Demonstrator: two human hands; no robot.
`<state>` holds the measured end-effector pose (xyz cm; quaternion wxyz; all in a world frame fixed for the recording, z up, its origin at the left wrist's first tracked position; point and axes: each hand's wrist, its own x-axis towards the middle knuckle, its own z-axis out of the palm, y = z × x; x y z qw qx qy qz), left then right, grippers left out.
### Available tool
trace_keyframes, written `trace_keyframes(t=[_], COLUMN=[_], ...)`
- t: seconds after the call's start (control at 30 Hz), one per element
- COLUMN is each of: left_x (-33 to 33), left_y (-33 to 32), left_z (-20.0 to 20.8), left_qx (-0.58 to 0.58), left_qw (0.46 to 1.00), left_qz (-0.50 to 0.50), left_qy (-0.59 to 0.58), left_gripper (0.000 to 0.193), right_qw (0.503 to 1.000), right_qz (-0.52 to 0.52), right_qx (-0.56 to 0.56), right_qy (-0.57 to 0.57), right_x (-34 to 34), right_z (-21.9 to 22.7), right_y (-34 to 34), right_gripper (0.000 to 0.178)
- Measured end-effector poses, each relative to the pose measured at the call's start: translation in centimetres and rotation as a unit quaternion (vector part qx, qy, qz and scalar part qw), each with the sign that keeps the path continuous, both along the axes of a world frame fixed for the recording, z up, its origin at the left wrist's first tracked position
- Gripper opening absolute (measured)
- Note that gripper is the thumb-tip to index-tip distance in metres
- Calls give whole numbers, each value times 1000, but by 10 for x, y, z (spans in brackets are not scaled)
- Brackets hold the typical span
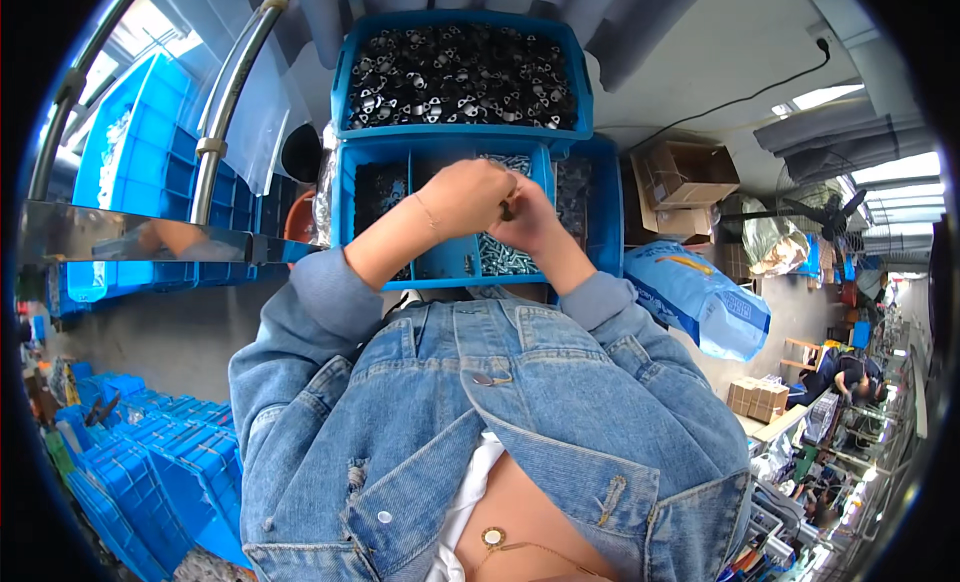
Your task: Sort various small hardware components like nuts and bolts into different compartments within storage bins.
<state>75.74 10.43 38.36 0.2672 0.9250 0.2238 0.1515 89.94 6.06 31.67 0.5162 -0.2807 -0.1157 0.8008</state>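
My left hand [468, 196] and my right hand [530, 222] meet above a divided blue tray [440, 281]. Both are closed, fingertips together, around a small dark piece [507, 211] that the fingers mostly cover; its kind cannot be made out. Below them, silver screws [508, 257] fill one compartment of the tray. Small black parts [376, 192] lie in the compartment beyond my left forearm. Behind the tray, a large blue bin [345, 122] is heaped with black and silver two-eared metal clips [460, 77].
A metal rail frame [215, 132] and blue crates [140, 162] stand at the left, with more stacked crates [160, 462] nearer. To the right are an open cardboard box [690, 172], a blue-and-white sack [700, 297] and a black fan [830, 214]. A person [845, 372] bends down farther off.
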Motion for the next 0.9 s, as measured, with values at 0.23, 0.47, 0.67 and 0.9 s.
trace_keyframes(t=[0.23, 0.47, 0.67, 0.9], left_x=[-43, -137, -198, -214], left_y=[-12, -55, -103, -108], left_z=[6, -11, -38, -66], left_qx=[-59, -140, -164, -5], left_qw=[993, 967, 919, 904], left_qz=[72, 190, 354, 422], left_qy=[-70, -92, -58, 68], left_gripper=[24, 14, 19, 52], right_qw=[984, 975, 995, 870], right_qz=[-65, -69, 58, 64], right_qx=[-150, -205, -84, 275], right_qy=[71, 56, -15, -404], right_x=[18, 0, -65, -212], right_z=[-32, -14, 27, -5], right_y=[-17, -19, 49, 150], right_gripper=[30, 33, 36, 51])
